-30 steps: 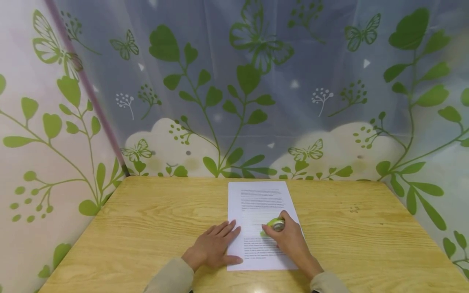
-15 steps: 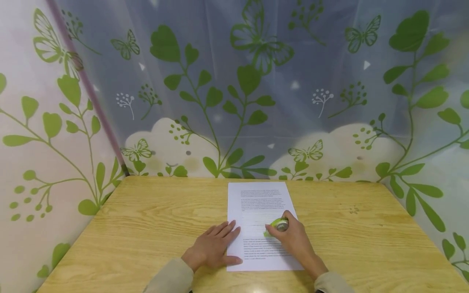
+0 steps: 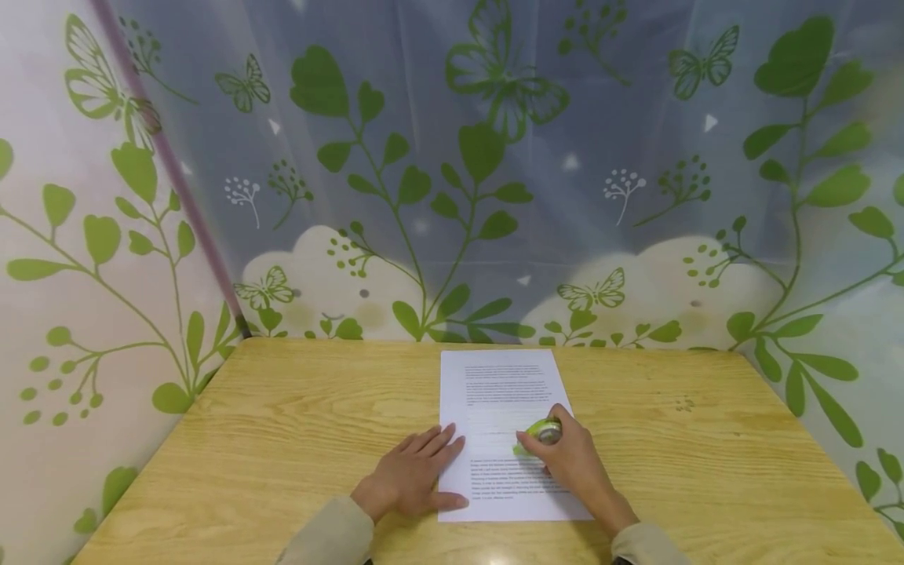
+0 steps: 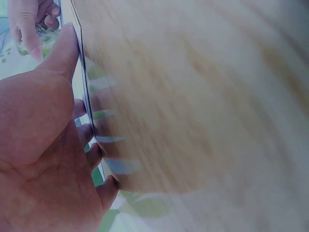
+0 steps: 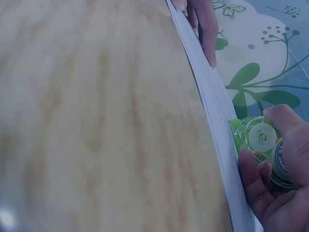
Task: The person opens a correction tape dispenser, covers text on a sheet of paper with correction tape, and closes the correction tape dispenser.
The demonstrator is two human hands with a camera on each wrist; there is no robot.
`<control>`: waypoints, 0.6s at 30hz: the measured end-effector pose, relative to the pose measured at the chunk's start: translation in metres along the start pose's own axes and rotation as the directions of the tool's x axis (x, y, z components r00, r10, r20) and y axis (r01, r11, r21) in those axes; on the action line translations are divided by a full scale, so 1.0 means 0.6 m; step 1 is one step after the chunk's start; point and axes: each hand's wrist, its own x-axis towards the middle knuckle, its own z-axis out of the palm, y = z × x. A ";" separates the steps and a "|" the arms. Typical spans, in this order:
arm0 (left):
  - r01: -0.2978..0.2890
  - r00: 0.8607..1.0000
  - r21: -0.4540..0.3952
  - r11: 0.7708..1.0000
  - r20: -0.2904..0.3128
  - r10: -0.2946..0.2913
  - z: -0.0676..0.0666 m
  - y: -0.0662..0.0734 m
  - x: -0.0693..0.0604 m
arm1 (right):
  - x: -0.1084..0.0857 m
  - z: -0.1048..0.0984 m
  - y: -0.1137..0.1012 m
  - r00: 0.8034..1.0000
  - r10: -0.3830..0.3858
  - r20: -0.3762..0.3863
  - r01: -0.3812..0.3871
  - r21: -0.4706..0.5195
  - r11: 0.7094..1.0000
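Note:
A printed white sheet of paper (image 3: 494, 377) lies on the wooden table, with a pale band between two blocks of text. My right hand (image 3: 575, 455) pinches a green correction tape dispenser (image 3: 545, 433) between thumb and fingers, its green tip down at the paper just above the lower text block. In the right wrist view the dispenser (image 5: 260, 137) shows its clear case and round reel inside. Spread fingers of my left hand (image 3: 417, 475) rest on the sheet's left edge, with the palm beside it. The left wrist view shows this hand (image 4: 43, 116) with straight fingers.
The wooden table (image 3: 297, 424) extends to both sides of the sheet. Behind it hangs a blue-grey curtain (image 3: 565, 94) printed with green leaves and butterflies; a paler curtain (image 3: 42, 157) stands at the left. A small mark (image 3: 683, 403) shows on the tabletop at the right.
My right hand has slid a little to the right across the sheet with the correction tape dispenser. The left hand and the paper have stayed in place.

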 end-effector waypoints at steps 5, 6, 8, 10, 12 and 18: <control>-0.002 1.000 -0.008 1.000 -0.002 0.002 -0.002 0.001 -0.001 | -0.001 -0.002 0.000 1.000 0.004 -0.002 -0.004 0.004 1.000; -0.002 1.000 -0.009 1.000 -0.002 0.002 -0.003 0.002 -0.001 | -0.001 -0.002 0.000 1.000 0.005 -0.003 -0.005 0.005 1.000; -0.003 1.000 -0.009 1.000 -0.003 0.003 -0.002 0.002 -0.001 | -0.002 -0.003 0.001 1.000 0.006 -0.001 -0.006 0.009 1.000; -0.002 1.000 -0.008 1.000 -0.002 0.002 -0.001 0.001 -0.001 | -0.002 -0.004 0.001 1.000 0.007 0.000 -0.007 0.010 1.000; -0.007 1.000 -0.015 1.000 -0.005 0.007 0.000 0.000 0.000 | -0.002 -0.004 0.001 1.000 0.007 -0.001 -0.007 0.011 1.000; -0.030 0.999 -0.016 0.999 -0.027 0.029 0.008 -0.007 0.002 | 0.000 -0.003 0.003 1.000 0.002 -0.006 -0.002 0.012 1.000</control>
